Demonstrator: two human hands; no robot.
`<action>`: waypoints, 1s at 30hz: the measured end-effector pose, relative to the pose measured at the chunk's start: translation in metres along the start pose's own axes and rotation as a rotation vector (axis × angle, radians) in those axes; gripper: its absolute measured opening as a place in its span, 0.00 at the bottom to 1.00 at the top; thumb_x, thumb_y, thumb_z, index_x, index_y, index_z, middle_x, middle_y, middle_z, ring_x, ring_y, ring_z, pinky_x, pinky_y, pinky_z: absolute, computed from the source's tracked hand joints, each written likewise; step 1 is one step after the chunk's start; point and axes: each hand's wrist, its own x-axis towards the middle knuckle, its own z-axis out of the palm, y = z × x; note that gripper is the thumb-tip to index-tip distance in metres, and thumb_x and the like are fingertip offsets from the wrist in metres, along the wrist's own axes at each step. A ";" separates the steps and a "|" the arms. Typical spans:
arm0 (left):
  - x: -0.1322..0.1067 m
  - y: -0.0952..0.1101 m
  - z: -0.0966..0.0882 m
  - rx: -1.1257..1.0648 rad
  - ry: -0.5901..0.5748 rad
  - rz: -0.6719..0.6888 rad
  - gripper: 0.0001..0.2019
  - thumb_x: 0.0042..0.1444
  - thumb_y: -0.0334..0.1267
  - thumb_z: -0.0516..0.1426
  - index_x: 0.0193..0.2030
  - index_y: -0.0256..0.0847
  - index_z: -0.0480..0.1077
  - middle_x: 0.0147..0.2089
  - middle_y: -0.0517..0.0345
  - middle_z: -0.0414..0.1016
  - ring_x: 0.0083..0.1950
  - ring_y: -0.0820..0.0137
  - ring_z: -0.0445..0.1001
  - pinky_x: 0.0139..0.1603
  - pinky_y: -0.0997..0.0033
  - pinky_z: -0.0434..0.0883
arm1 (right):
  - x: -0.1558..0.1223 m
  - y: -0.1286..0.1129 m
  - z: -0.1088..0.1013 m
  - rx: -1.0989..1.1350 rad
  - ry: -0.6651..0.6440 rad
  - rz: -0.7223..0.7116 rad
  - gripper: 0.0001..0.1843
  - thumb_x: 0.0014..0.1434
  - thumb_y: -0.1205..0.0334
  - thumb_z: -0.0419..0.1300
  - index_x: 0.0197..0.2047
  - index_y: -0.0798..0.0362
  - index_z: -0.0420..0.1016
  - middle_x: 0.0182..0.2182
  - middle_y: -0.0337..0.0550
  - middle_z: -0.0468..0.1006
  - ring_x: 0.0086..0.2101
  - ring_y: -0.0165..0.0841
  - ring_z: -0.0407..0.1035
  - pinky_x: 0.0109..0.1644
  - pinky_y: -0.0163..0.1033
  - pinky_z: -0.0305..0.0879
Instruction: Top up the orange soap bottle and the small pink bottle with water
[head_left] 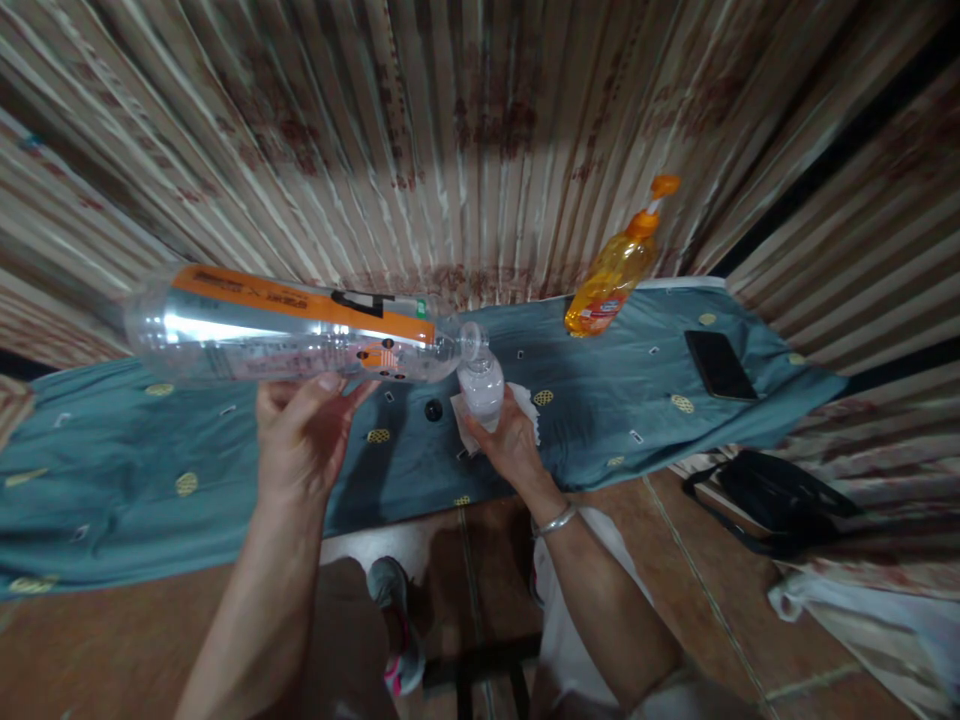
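My left hand [304,425] is closed around the underside of a large clear plastic bottle [300,325] with an orange label. The bottle lies nearly level in the air, its neck pointing right. Its mouth meets the top of a small clear plastic bottle [482,388], which my right hand [510,435] grips with fingers wrapped round it. The small bottle stands slightly tilted above a white tissue [530,402]. Whether liquid passes between the two mouths, I cannot tell. A black bottle cap [433,410] rests on the cloth between my hands.
A teal patterned cloth [585,430] covers the narrow table. At the back right stands a pump bottle of orange-yellow liquid [607,280]. A black phone [720,365] lies at the right end. Behind hangs a pleated curtain [465,150]; a black bag [780,495] sits lower right.
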 end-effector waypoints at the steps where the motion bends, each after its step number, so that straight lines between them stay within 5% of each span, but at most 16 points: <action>1: 0.000 0.000 0.000 0.000 0.003 0.001 0.23 0.16 0.34 0.79 0.19 0.38 0.72 0.25 0.58 0.79 0.32 0.65 0.81 0.34 0.58 0.85 | 0.000 0.000 0.000 -0.001 0.003 0.002 0.36 0.60 0.51 0.68 0.66 0.61 0.67 0.54 0.63 0.83 0.54 0.51 0.80 0.58 0.54 0.78; 6: -0.002 0.001 0.002 -0.013 -0.031 0.000 0.23 0.18 0.33 0.80 0.26 0.40 0.78 0.30 0.58 0.82 0.35 0.64 0.83 0.36 0.59 0.86 | 0.000 0.001 0.002 -0.018 0.006 0.005 0.37 0.60 0.51 0.68 0.66 0.62 0.66 0.55 0.66 0.82 0.55 0.53 0.79 0.59 0.56 0.77; 30: 0.000 -0.004 -0.004 0.013 -0.093 0.070 0.20 0.29 0.34 0.78 0.30 0.40 0.77 0.34 0.57 0.82 0.40 0.60 0.83 0.37 0.60 0.85 | 0.000 0.001 0.001 -0.012 -0.002 0.000 0.37 0.60 0.52 0.68 0.67 0.60 0.65 0.55 0.63 0.82 0.55 0.52 0.79 0.59 0.56 0.77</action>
